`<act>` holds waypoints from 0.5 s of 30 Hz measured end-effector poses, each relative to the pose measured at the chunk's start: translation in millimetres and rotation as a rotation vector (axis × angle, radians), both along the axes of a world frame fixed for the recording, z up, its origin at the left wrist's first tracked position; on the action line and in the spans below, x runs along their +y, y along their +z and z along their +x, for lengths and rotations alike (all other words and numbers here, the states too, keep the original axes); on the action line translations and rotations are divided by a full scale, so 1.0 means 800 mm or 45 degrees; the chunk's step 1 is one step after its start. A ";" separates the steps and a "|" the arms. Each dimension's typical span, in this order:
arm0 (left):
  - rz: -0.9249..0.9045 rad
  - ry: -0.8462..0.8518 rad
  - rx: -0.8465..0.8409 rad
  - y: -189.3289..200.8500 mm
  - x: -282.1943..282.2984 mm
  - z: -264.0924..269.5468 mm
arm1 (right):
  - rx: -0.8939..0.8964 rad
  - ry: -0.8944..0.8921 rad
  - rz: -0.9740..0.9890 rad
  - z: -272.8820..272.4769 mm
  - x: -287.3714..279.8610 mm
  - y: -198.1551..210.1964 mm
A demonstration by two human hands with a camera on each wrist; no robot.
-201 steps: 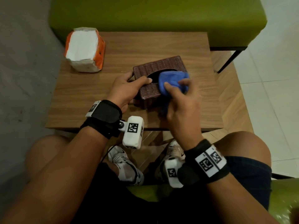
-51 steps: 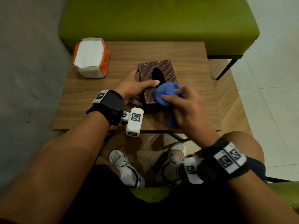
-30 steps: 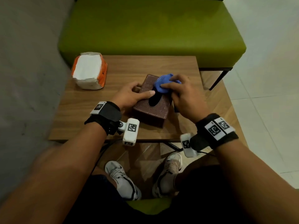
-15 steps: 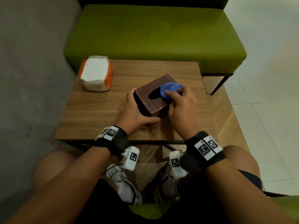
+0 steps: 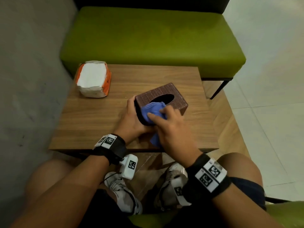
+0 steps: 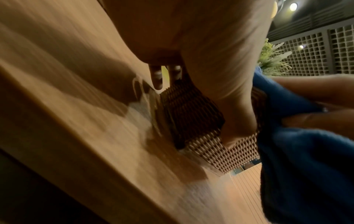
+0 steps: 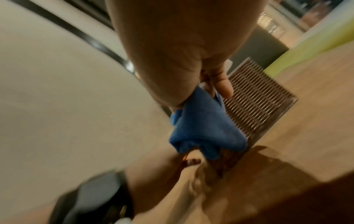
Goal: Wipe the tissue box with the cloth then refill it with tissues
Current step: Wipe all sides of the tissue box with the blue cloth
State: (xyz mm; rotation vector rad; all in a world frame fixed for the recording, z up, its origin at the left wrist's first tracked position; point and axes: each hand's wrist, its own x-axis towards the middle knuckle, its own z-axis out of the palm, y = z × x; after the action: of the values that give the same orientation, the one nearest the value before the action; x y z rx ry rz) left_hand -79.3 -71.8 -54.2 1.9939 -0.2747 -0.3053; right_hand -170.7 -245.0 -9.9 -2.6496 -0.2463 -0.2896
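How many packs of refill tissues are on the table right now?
1. The tissue pack, orange-sided and open on top, sits at the table's far left corner, apart from the tissue box. Nothing shows whether the box hides more.

No readable text shows anywhere; the wristbands (image 5: 212,176) carry only black-and-white square marker patterns.

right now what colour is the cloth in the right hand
Blue; the cloth shows best in the right wrist view.
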 end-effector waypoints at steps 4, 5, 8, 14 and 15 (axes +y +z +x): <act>0.044 -0.051 -0.001 0.000 0.009 -0.008 | -0.041 -0.307 0.061 0.012 -0.061 0.008; 0.045 -0.063 0.016 0.001 0.010 -0.009 | -0.039 -0.282 0.021 0.005 -0.060 0.011; 0.006 -0.111 0.042 0.003 0.013 -0.013 | 0.030 0.046 -0.126 -0.027 -0.010 0.021; 0.027 -0.099 0.035 0.009 0.013 -0.012 | 0.119 -0.036 -0.200 0.059 0.037 0.028; 0.051 -0.089 0.038 0.012 0.013 -0.012 | 0.131 -0.086 -0.198 0.062 0.042 0.029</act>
State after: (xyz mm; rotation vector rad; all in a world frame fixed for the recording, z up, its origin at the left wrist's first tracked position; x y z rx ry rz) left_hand -88.8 -61.8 -44.7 2.0200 -0.3223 -0.3878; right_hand -121.5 -211.4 13.0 -2.8208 -0.1519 -0.1601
